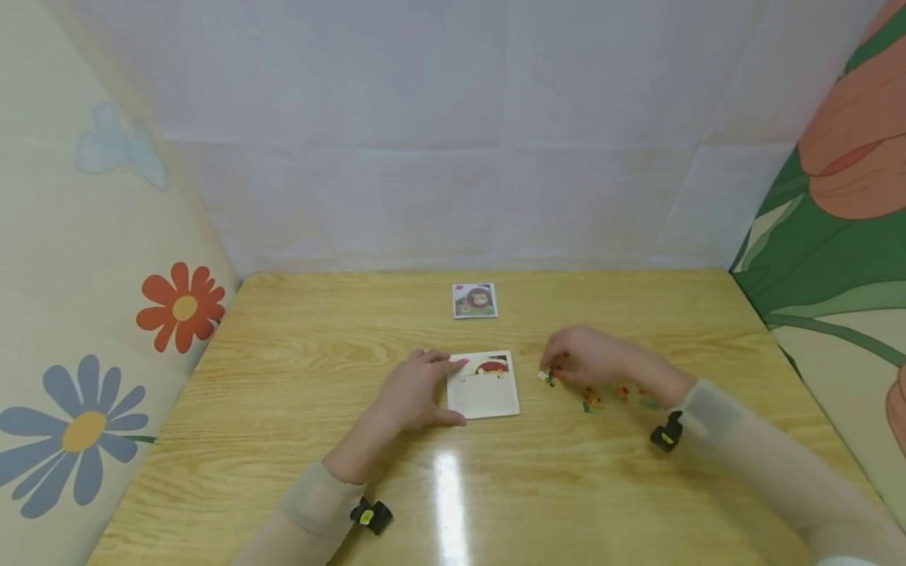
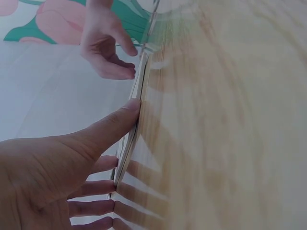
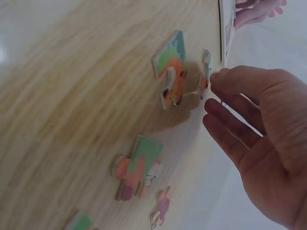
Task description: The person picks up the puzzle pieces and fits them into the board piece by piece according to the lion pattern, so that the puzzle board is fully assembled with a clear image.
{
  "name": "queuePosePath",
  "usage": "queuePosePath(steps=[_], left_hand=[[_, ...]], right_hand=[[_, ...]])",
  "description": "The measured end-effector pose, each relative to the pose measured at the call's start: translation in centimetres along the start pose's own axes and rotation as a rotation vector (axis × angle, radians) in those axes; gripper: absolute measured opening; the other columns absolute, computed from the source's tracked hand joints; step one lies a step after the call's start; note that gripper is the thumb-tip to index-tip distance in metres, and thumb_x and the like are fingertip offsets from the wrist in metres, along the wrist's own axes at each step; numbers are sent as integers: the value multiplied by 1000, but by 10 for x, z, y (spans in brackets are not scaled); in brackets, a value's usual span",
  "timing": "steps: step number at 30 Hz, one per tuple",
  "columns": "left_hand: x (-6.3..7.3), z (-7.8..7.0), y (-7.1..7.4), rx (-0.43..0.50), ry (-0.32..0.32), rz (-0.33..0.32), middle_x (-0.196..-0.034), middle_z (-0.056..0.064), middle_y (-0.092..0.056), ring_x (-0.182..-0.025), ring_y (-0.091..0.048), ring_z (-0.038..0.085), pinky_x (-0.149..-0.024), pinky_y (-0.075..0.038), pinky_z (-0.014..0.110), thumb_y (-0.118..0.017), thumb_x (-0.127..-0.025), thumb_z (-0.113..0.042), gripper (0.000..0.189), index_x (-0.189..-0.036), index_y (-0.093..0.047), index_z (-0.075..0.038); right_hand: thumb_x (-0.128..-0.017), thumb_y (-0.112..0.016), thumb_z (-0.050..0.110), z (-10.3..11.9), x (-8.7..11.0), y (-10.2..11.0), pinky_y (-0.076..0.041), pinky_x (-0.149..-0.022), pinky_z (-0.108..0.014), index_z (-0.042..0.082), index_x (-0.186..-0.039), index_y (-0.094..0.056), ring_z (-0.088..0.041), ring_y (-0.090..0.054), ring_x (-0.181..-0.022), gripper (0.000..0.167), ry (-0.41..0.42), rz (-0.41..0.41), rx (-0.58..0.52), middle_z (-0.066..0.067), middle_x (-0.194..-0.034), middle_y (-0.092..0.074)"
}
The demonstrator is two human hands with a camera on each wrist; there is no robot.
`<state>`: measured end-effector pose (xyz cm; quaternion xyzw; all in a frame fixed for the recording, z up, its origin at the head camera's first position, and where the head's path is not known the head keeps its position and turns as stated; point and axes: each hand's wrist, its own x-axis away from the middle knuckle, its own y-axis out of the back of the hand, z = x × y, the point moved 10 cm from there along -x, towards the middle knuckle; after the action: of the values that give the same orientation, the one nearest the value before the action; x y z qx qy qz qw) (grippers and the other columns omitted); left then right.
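One left hand (image 1: 412, 395), spread wide, touching white board (image 1: 485, 398) | right hand (image 1: 589, 355) half-curled at puzzle piece (image 1: 547, 378), can't tell if gripped

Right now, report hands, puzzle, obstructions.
Left hand touching puzzle board; right hand at puzzle piece, grip unclear. Board partly filled, near part bare. Nothing visible between piece and board.

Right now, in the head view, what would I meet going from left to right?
Blue flower, red flower, left grip, puzzle board, right grip, large pink flower.
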<state>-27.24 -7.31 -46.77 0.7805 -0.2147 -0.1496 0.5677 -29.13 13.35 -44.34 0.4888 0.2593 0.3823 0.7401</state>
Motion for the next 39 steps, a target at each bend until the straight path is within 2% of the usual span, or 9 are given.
queuePosePath(steps=[3,11,20,29,39], left_hand=[[-1,0,0,5,6,-6,-147,17,-65,-134,-58,39,-110,-54,55,-97,-69,-55,93,-145,-66,-12],[-3,2,0,0,19,-10,-147,18,-65,-134,-59,39,-112,-54,54,-97,-67,-58,98,-144,-65,-7],[-2,0,3,-4,15,-1,-148,19,-64,-136,-58,41,-113,-53,55,-96,-69,-58,97,-145,-65,-6],[-1,5,3,-19,21,8,-150,18,-63,-137,-57,40,-114,-53,54,-96,-69,-59,98,-145,-64,-6],[-2,2,1,-22,15,13,-150,18,-63,-137,-57,40,-113,-53,54,-95,-69,-61,99,-146,-65,-7]], right_hand=[[-88,-76,0,1,1,-6,-62,-88,-36,6,-110,-79,-16,-69,-94,23,33,26,31,-4,-103,-76],[-88,-77,0,-2,1,-10,-63,-88,-33,7,-110,-80,-15,-70,-94,23,16,59,65,-4,-103,-76],[-85,-78,4,-3,-4,-10,-55,-73,-20,7,-116,-78,-6,-60,-84,32,-39,77,17,0,-99,-70],[-83,-74,4,2,-20,-3,-54,-73,-22,8,-116,-76,-9,-59,-83,33,-50,-24,-5,0,-96,-67],[-85,-75,8,17,-38,-1,-62,-85,-26,10,-110,-79,-12,-69,-93,25,-33,-106,-30,-1,-103,-72]])
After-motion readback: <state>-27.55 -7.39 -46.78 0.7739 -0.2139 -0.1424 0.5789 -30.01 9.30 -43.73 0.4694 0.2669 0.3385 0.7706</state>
